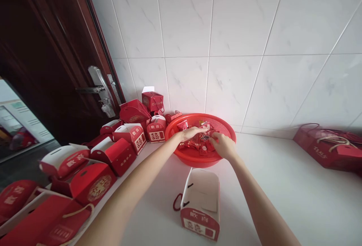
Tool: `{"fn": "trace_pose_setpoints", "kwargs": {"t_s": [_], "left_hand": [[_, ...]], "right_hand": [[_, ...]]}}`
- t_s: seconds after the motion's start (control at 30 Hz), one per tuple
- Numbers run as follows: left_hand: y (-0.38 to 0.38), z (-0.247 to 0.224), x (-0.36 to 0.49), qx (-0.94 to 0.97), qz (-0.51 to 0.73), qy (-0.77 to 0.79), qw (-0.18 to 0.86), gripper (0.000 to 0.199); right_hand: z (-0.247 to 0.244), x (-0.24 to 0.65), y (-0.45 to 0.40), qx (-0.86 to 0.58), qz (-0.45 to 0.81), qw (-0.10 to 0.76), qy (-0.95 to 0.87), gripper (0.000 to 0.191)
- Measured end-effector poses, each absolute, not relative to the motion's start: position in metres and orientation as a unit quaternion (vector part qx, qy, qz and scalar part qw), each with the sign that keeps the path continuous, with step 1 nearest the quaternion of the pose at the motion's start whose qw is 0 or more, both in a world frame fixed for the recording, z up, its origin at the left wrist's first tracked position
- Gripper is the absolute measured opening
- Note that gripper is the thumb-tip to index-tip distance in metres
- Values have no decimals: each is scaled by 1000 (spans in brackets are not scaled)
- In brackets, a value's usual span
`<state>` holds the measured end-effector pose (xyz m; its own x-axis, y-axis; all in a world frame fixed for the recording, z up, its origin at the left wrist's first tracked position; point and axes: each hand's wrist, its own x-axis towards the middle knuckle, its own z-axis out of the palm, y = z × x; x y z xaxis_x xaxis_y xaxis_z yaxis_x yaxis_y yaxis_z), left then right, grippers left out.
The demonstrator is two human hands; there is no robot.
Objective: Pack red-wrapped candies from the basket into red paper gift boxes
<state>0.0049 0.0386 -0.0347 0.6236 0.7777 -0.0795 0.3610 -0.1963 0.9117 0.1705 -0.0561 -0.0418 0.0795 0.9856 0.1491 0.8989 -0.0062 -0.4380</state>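
A red plastic mesh basket (199, 161) stands against the tiled wall with several red wrapped candies (204, 148) inside. My left hand (192, 133) reaches over the candies, fingers stretched out and lying almost flat. On the basket's right side, my right hand (224, 146) has its fingers curled and pinched at the edge of a red wrapped candy; the fingertips are partly hidden. Directly in front of the basket sits an open red-and-white gift box (200, 221), its pale inside facing up and a dark red cord handle (177, 202) hanging at its left.
Several red gift boxes (124, 157) crowd the left of the white surface (283, 185), some stacked. More red packaging (325, 148) with a beige cord lies at the right by the wall. A dark wooden door (51, 42) with a metal handle (97, 83) is at the left.
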Motion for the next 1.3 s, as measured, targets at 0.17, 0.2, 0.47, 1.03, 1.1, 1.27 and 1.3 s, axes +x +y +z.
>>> {"fn": "trace_pose_setpoints", "kwargs": {"t_s": [0.17,0.2,0.47,1.03,1.1,1.27,1.3], "left_hand": [[37,-30,2,757,212,344,513,33],[37,-30,1,761,214,334,513,36],[43,-33,2,729,261,323,544,44],[42,-32,1,753,258,298,526,42],[42,-31,0,750,266,298,528,43],[38,-28,0,747,272,319,516,35],[38,-28,0,746,274,321,515,33]], "right_hand": [[-43,169,-53,-723,98,228,-645,20],[-43,170,-53,-726,99,238,-637,20],[-40,171,-54,-720,131,296,-614,21],[-45,172,-52,-715,121,328,-605,22],[-44,171,-52,-724,113,321,-600,23],[-41,169,-54,-732,124,317,-590,22],[-41,169,-54,-733,127,317,-588,22]]}}
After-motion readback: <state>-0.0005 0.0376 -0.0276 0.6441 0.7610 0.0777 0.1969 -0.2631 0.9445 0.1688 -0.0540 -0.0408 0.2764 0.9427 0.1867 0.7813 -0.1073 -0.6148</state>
